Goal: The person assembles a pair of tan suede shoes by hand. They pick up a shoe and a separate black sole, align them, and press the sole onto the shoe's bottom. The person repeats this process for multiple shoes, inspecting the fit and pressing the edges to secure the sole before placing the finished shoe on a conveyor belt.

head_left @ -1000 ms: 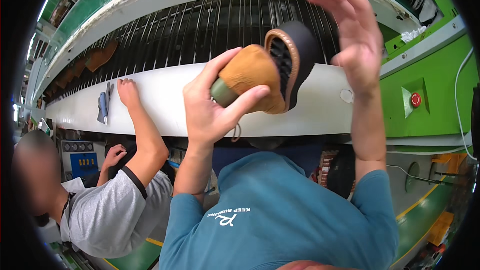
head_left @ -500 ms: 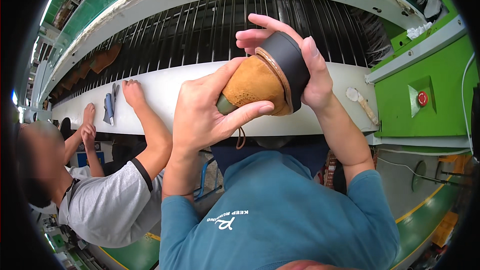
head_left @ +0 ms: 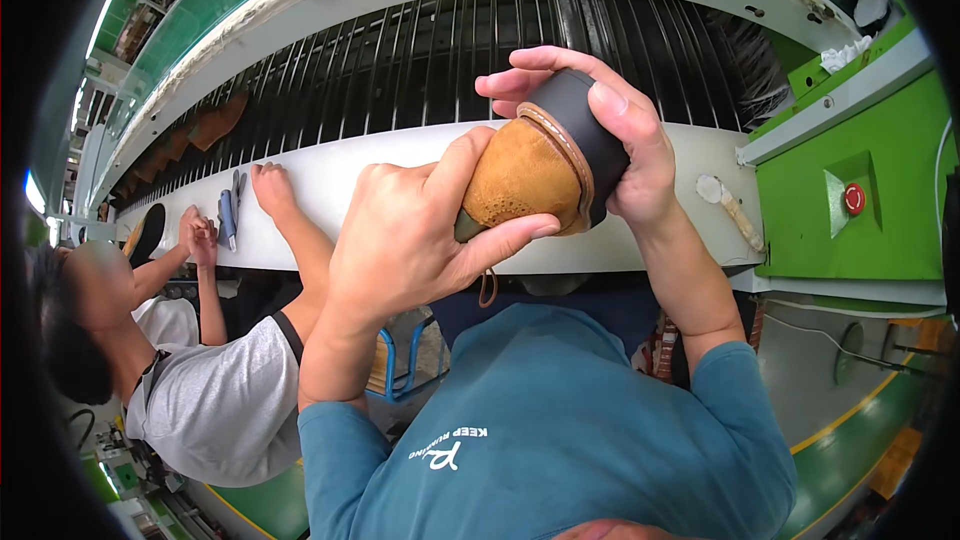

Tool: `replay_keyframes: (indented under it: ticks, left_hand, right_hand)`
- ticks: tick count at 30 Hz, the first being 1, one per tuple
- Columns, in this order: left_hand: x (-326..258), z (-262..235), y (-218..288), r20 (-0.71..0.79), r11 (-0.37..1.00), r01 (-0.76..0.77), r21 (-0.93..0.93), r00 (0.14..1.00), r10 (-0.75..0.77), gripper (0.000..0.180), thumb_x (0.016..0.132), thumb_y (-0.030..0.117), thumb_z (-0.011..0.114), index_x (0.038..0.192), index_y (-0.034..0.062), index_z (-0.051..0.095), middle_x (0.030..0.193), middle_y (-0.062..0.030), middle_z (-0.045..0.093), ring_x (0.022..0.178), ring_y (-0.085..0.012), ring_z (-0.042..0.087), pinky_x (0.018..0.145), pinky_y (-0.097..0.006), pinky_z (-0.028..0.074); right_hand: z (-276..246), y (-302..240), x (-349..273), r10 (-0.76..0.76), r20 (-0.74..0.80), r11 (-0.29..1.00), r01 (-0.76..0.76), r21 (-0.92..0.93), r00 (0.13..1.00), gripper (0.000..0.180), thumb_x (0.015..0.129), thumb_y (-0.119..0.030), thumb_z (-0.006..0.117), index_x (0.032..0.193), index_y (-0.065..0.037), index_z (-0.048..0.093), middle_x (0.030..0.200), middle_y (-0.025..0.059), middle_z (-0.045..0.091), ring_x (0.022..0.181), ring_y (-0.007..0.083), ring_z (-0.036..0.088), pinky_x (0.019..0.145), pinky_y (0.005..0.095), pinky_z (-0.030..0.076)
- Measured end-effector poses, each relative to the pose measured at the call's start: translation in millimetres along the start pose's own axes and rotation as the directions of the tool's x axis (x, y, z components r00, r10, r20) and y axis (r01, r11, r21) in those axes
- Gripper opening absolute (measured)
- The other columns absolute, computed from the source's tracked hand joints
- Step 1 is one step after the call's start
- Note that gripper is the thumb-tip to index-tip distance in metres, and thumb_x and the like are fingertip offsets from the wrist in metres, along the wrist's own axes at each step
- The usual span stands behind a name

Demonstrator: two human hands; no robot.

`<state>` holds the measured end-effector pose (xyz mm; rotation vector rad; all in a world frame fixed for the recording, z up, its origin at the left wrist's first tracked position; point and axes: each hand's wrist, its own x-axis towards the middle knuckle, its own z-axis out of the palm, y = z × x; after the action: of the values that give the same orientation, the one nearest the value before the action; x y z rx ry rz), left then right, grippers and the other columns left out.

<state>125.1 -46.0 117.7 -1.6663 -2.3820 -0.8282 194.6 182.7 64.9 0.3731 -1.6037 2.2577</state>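
Here, the long white conveyor ledge (head_left: 420, 165) with its black slatted belt (head_left: 400, 60) is running across the far side of the scene, and the green machine housing with a red round button (head_left: 853, 198) is standing at the right. A co-worker in a grey shirt (head_left: 215, 400) is sitting at the left, one hand resting on the ledge beside a blue-handled tool (head_left: 227, 215).

Both of the person's hands are holding a tan suede shoe with a thick black rubber sole (head_left: 535, 175) up in the air, nearer than the ledge and above the teal shirt. The left hand (head_left: 400, 240) is closing around the suede toe, thumb pressing under it; the right hand (head_left: 615, 130) is wrapping its fingers (head_left: 530, 65) over the black sole, thumb lying on the sole's face.

What could go wrong, as I judge it: the shoe is hanging unsupported, so a loosening grip on the smooth sole could be letting it drop off the ledge to the floor, and hard thumb pressure could be marking the soft nap.

The shoe is looking rounded and fuzzy, with a stitched brown welt edging the sole and a brown lace dangling below.
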Motion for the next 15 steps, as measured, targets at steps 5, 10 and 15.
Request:
replay_keyframes:
  ticks: [5, 10, 15]
  left_hand:
    - [13, 5, 5, -0.007, 0.998, -0.036, 0.043, 0.999, 0.037, 0.075, 0.095, 0.06, 0.088, 0.128, -0.0047, 0.069, 0.067, -0.0144, 0.072, 0.054, -0.0342, 0.072, 0.053, -0.042, 0.054]
    - [26, -2, 25, 0.137, 0.99, 0.063, 0.122, 0.987, -0.08, 0.073, 0.095, 0.05, 0.091, 0.137, -0.0053, 0.069, 0.089, -0.0175, 0.082, 0.074, -0.0351, 0.082, 0.069, -0.041, 0.062]
    - [48, -2, 39, 0.2, 0.973, -0.017, 0.23, 0.979, -0.031, 0.075, 0.095, 0.055, 0.09, 0.132, -0.0073, 0.07, 0.074, -0.0191, 0.074, 0.064, -0.0365, 0.075, 0.063, -0.043, 0.057]
  right_hand:
    - [-13, 4, -1, 0.004, -0.09, 0.991, 0.008, 0.13, 0.996, 0.081, 0.105, -0.051, 0.053, 0.153, 0.014, 0.056, 0.142, 0.0362, 0.069, 0.14, 0.0456, 0.068, 0.124, 0.0545, 0.053]
    - [-25, 4, -4, -0.013, -0.099, 0.982, 0.031, 0.184, 0.995, 0.08, 0.105, -0.051, 0.052, 0.153, 0.013, 0.056, 0.142, 0.0347, 0.069, 0.142, 0.0464, 0.067, 0.125, 0.0557, 0.052]
    - [-32, -9, -9, -0.049, -0.065, 0.996, 0.053, 0.068, 0.997, 0.082, 0.105, -0.052, 0.048, 0.157, 0.012, 0.056, 0.142, 0.0323, 0.071, 0.139, 0.0426, 0.069, 0.124, 0.0522, 0.052]
